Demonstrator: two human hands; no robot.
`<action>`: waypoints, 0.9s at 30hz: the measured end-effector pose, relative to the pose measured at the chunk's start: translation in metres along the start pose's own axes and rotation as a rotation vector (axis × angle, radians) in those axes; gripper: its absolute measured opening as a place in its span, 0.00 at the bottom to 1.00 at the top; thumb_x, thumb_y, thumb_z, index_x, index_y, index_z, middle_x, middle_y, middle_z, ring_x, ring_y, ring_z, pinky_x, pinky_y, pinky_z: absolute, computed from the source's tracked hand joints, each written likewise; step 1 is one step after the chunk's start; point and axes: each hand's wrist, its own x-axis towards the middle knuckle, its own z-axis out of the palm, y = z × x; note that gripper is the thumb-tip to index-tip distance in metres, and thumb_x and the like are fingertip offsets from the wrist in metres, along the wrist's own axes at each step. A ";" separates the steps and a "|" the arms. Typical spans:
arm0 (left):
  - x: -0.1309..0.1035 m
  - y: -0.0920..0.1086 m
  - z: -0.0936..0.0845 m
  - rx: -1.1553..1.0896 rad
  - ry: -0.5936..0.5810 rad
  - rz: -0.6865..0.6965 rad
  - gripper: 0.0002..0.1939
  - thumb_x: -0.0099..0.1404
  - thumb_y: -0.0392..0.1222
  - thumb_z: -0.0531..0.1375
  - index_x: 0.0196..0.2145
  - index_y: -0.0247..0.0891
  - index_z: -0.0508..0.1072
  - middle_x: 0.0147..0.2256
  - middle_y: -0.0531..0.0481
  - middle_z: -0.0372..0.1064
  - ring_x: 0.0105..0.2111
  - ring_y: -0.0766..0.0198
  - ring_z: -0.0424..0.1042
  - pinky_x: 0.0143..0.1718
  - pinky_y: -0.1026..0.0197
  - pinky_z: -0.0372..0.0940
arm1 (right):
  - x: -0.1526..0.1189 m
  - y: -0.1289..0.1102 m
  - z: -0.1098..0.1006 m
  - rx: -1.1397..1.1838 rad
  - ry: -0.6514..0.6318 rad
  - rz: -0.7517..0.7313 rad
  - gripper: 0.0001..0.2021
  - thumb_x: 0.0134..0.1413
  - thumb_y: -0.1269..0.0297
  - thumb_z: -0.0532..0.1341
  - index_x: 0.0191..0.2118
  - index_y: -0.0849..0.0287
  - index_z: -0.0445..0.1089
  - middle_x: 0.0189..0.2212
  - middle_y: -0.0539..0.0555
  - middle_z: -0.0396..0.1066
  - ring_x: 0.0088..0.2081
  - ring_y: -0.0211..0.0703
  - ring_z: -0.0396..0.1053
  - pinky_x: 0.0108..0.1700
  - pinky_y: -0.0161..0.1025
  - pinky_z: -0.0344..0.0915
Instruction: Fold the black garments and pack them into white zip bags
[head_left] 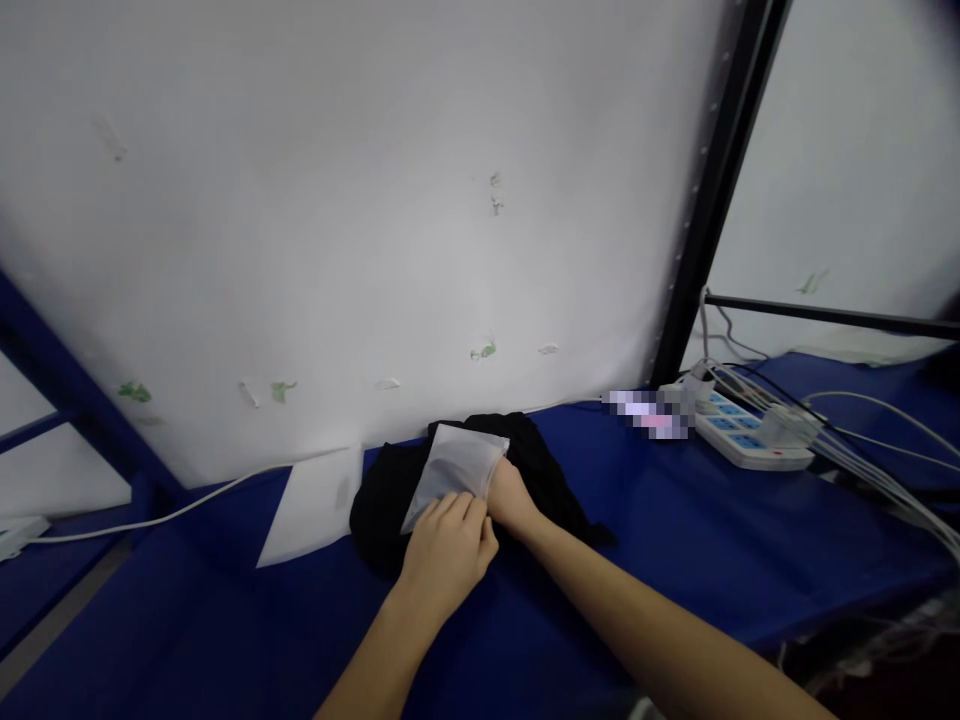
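Note:
A frosted, translucent plastic bag (461, 460) lies tilted over a bunched piece of black fabric (386, 500) on the blue table. My left hand (450, 540) is closed on the bag's near edge, fingers curled over it. At the bag's right end, which looks like its opening, is my right hand (514, 495). Its fingers are hidden by the bag, and I cannot tell whether they are inside it or behind it. A sheet of white paper (315, 505) lies just left of the black fabric.
The blue table (247, 620) runs along a white wall (337, 200). To the right sit a power strip (742, 430) with plugs and tangled cables, and a blurred-out item (649, 413). A black metal post (720, 180) stands behind them. A white cable (202, 507) trails leftward.

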 end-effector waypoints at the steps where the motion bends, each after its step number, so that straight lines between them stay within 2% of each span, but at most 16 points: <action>1: 0.000 -0.001 0.000 -0.013 -0.005 -0.029 0.08 0.65 0.35 0.54 0.28 0.40 0.68 0.30 0.46 0.72 0.32 0.56 0.71 0.34 0.55 0.63 | 0.000 -0.004 -0.006 -0.009 -0.020 -0.016 0.15 0.40 0.67 0.70 0.39 0.57 0.76 0.45 0.57 0.77 0.55 0.57 0.67 0.58 0.48 0.62; 3: -0.001 -0.003 -0.001 -0.054 -0.028 -0.089 0.08 0.66 0.37 0.54 0.29 0.40 0.67 0.30 0.47 0.72 0.32 0.57 0.71 0.33 0.56 0.62 | -0.002 -0.013 -0.026 -0.043 -0.100 -0.049 0.13 0.42 0.66 0.69 0.38 0.57 0.76 0.41 0.54 0.78 0.51 0.54 0.70 0.56 0.47 0.64; 5: -0.003 -0.003 -0.001 -0.112 -0.053 -0.123 0.06 0.68 0.40 0.54 0.32 0.41 0.67 0.31 0.48 0.72 0.33 0.57 0.71 0.33 0.57 0.61 | -0.004 -0.021 -0.054 -0.147 -0.244 -0.036 0.10 0.47 0.64 0.67 0.38 0.58 0.77 0.37 0.52 0.79 0.44 0.49 0.74 0.51 0.45 0.69; 6: -0.004 -0.002 -0.001 -0.142 -0.067 -0.129 0.06 0.68 0.42 0.54 0.33 0.41 0.68 0.32 0.49 0.73 0.33 0.57 0.72 0.33 0.57 0.60 | -0.003 -0.024 -0.068 -0.222 -0.215 0.023 0.09 0.48 0.64 0.66 0.37 0.58 0.77 0.34 0.52 0.79 0.40 0.47 0.75 0.45 0.42 0.71; 8: -0.004 0.001 -0.003 -0.200 -0.106 -0.137 0.06 0.69 0.43 0.54 0.35 0.42 0.68 0.32 0.50 0.73 0.32 0.59 0.72 0.31 0.59 0.59 | 0.000 -0.026 -0.090 -0.320 -0.070 0.088 0.08 0.50 0.64 0.65 0.37 0.59 0.76 0.31 0.53 0.78 0.33 0.42 0.74 0.35 0.37 0.71; 10: 0.000 0.002 -0.008 -0.244 -0.130 -0.157 0.10 0.70 0.42 0.51 0.32 0.42 0.69 0.30 0.51 0.72 0.28 0.62 0.70 0.28 0.60 0.56 | 0.007 -0.024 -0.101 -0.359 0.053 0.110 0.07 0.52 0.65 0.63 0.37 0.61 0.75 0.30 0.54 0.77 0.28 0.38 0.71 0.27 0.33 0.67; 13: 0.021 -0.005 -0.020 -0.298 -0.088 -0.189 0.18 0.72 0.42 0.48 0.26 0.40 0.68 0.28 0.51 0.70 0.27 0.63 0.68 0.29 0.60 0.57 | 0.018 -0.018 -0.095 -0.354 0.111 0.143 0.08 0.55 0.62 0.62 0.32 0.62 0.74 0.26 0.54 0.75 0.21 0.33 0.65 0.20 0.30 0.59; 16: 0.062 -0.021 -0.023 -0.343 -0.061 -0.173 0.17 0.72 0.43 0.47 0.33 0.40 0.73 0.35 0.47 0.74 0.36 0.59 0.71 0.39 0.58 0.62 | 0.025 -0.012 -0.081 -0.329 0.139 0.196 0.14 0.57 0.59 0.62 0.25 0.63 0.71 0.20 0.51 0.70 0.17 0.30 0.58 0.16 0.29 0.51; 19: 0.106 -0.037 -0.006 -0.357 -0.129 -0.141 0.15 0.71 0.40 0.49 0.46 0.40 0.75 0.48 0.45 0.74 0.48 0.57 0.71 0.51 0.57 0.62 | 0.030 -0.005 -0.072 -0.293 0.185 0.242 0.15 0.57 0.58 0.63 0.24 0.63 0.70 0.17 0.49 0.66 0.16 0.30 0.55 0.15 0.29 0.47; 21: 0.127 -0.045 0.013 -0.362 -0.212 -0.131 0.15 0.69 0.38 0.52 0.48 0.39 0.75 0.50 0.45 0.74 0.51 0.57 0.71 0.53 0.57 0.62 | 0.033 0.000 -0.068 -0.263 0.208 0.249 0.15 0.57 0.58 0.63 0.24 0.62 0.69 0.16 0.48 0.64 0.15 0.30 0.54 0.15 0.30 0.46; 24: 0.144 -0.050 0.037 -0.357 -0.327 -0.125 0.12 0.67 0.39 0.55 0.41 0.40 0.79 0.44 0.47 0.78 0.45 0.57 0.75 0.49 0.57 0.65 | 0.037 0.005 -0.063 -0.218 0.233 0.229 0.14 0.58 0.59 0.62 0.24 0.61 0.67 0.16 0.46 0.62 0.15 0.29 0.52 0.16 0.30 0.45; 27: 0.148 -0.052 0.047 -0.344 -0.383 -0.127 0.09 0.67 0.40 0.57 0.34 0.41 0.79 0.36 0.50 0.78 0.39 0.59 0.76 0.46 0.55 0.67 | 0.037 0.005 -0.061 -0.169 0.232 0.212 0.13 0.58 0.60 0.61 0.24 0.60 0.66 0.18 0.46 0.62 0.16 0.30 0.54 0.16 0.30 0.46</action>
